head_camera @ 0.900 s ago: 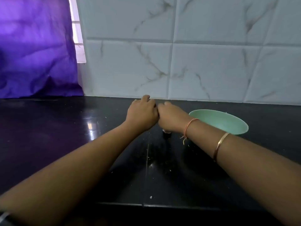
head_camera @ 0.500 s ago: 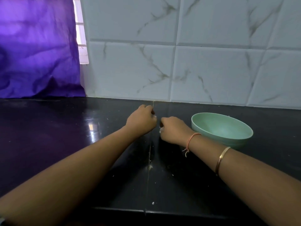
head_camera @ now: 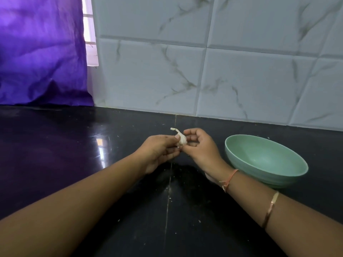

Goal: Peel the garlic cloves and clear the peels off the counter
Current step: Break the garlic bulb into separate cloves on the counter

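A whitish garlic clove with a papery tail sticking up is held above the black counter, between both hands. My left hand pinches it from the left with thumb and fingertips. My right hand pinches it from the right, its fingers curled around the clove. A pale green bowl stands on the counter just right of my right hand; nothing shows inside it from here. Small white peel flecks lie scattered on the counter near the seam.
A marbled white tile wall rises behind the counter. A purple curtain hangs at the back left, beside a strip of window. My right wrist wears a thread band and a metal bangle.
My hands were fists pressed together low over the counter. They have since lifted and turned, and the garlic clove now shows between their fingertips. The camera view has shifted a little.
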`<state>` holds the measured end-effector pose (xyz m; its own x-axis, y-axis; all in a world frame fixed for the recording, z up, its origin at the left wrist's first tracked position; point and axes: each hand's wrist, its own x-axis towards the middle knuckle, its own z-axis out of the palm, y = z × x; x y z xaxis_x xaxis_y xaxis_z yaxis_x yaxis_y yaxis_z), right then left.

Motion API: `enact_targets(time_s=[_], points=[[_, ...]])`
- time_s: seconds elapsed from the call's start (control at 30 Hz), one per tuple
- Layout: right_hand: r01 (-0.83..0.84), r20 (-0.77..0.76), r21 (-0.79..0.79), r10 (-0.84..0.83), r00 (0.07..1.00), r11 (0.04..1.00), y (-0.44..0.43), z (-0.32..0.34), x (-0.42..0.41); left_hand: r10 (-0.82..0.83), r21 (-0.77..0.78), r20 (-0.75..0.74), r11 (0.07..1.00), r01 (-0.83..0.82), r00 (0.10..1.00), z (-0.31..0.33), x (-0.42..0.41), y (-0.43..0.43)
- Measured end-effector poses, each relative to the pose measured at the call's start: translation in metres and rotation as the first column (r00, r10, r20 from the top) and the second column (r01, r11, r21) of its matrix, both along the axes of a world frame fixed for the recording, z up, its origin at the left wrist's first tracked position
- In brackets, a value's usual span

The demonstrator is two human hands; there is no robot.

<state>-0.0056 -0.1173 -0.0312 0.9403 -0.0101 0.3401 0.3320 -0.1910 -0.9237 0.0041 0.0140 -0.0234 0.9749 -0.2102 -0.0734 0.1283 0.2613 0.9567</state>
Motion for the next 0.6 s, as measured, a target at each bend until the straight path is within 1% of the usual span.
enact_targets(time_s=[0.1,0.2,0.3,0.37,0.47,0.53,0.6], points=[[-0.018,0.011,0.051,0.017,1.0,0.999,-0.003,-0.003,-0.004,-0.025,-0.046,-0.001,0.999,0.025,1.0,-0.001,-0.001,-0.001],[0.005,0.061,0.017,-0.006,0.998,1.0,-0.005,-0.002,-0.005,-0.054,-0.106,0.004,0.993,0.054,0.999,0.001,-0.003,-0.002],[-0.002,0.087,0.012,0.001,0.996,1.0,-0.004,-0.001,-0.007,-0.021,-0.148,-0.064,0.989,0.011,0.998,0.004,-0.006,-0.002],[-0.024,0.069,0.04,0.021,0.997,0.999,-0.002,-0.002,-0.008,0.042,-0.089,-0.098,0.995,-0.051,0.994,0.004,-0.005,-0.001],[-0.107,0.007,0.133,0.106,0.994,0.985,-0.001,-0.003,-0.011,0.106,-0.006,-0.066,0.994,-0.107,0.992,0.002,-0.003,0.001],[-0.156,-0.03,0.224,0.167,0.986,0.962,-0.001,-0.003,-0.013,0.096,0.029,-0.013,0.995,-0.096,0.995,0.0,-0.003,0.001],[-0.17,-0.054,0.284,0.193,0.98,0.944,-0.003,-0.002,-0.014,0.029,0.084,0.066,0.996,-0.035,0.997,-0.002,-0.006,0.0]])
